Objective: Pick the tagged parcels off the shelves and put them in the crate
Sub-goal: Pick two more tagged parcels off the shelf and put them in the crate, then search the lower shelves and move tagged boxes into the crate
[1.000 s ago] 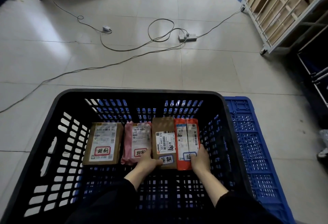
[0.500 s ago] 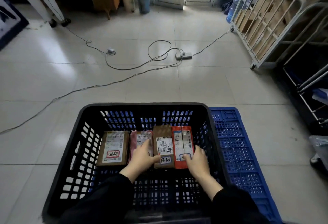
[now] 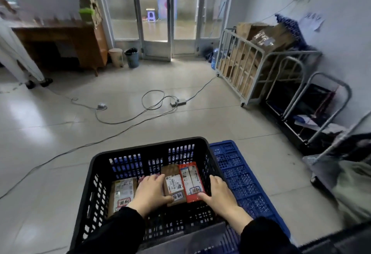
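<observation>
At the bottom of the frame two dark sleeves (image 3: 118,227) reach into the black crate (image 3: 94,175). The left hand (image 3: 149,192) lies palm down, fingers straight and spread, over a parcel it almost wholly hides. Its thumb rests against the near end of the brown parcel (image 3: 174,183). The right hand (image 3: 219,193) is flat too, gripping nothing — its thumb touches the near right corner of the red parcel (image 3: 190,181), and its fingers run up the gap between that parcel and the crate's right wall. Neither hand is curled round anything.

The relation that matters is this. The brown and red parcels lie touching, side by side on the crate floor, just between the two hands, with their long axes pointing away from the person toward the top of the frame. The left hand is nearer the brown one, the right nearer the red. I judge this to be squaring up the row, for which a push inward from each side would serve.

Each of the two carries a white shipping label and a small blue-edged tag at its near end. Left of the left hand lies a box (image 3: 121,193) with a red-edged tag.

Beyond, a blue pallet (image 3: 236,173) shows at the crate's right side. Farther up there is a power strip (image 3: 178,102) on the floor (image 3: 180,129). At upper right stands a cage trolley (image 3: 241,68) of cartons, and at top centre are glass doors (image 3: 156,12).
</observation>
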A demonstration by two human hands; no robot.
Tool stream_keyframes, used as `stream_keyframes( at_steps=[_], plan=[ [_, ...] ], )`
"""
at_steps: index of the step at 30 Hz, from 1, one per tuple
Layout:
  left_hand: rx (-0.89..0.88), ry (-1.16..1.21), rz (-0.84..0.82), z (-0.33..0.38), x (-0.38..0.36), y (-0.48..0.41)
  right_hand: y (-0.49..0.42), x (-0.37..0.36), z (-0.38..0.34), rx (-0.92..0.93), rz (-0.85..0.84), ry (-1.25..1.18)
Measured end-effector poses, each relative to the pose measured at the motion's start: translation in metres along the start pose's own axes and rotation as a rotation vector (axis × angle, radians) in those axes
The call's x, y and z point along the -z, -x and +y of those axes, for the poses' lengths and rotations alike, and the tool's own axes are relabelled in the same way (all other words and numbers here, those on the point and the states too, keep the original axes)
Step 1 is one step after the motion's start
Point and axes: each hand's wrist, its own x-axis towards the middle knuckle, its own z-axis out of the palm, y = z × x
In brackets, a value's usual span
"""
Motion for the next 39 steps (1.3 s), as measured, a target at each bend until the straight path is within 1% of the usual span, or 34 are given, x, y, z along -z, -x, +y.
stream_keyframes(
  at_steps=[8,13,16,19,24,31,35,39],
  plan=[
    [-0.266,-0.059,0.058,0.028,0.030,0.070,0.115,0.027,-0.013,-0.123,0.185,0.023],
    [-0.385,-0.025,0.017,0.057,0.035,0.107,0.179,0.040,-0.010,-0.225,0.241,0.004],
    [-0.464,-0.004,0.008,0.081,0.034,0.124,0.216,0.050,-0.003,-0.300,0.306,-0.015],
    [-0.561,0.011,0.000,0.109,0.032,0.141,0.253,0.061,0.010,-0.387,0.364,-0.025],
    [-0.687,0.004,-0.068,0.160,0.023,0.171,0.317,0.079,0.037,-0.536,0.436,-0.057],
    [-0.852,-0.034,-0.147,0.245,-0.001,0.231,0.422,0.084,0.085,-0.703,0.502,-0.139],
    [-0.920,-0.064,-0.154,0.286,-0.021,0.269,0.472,0.082,0.113,-0.770,0.523,-0.157],
    [-0.947,-0.059,-0.152,0.317,-0.038,0.298,0.511,0.081,0.137,-0.799,0.532,-0.165]
  ],
)
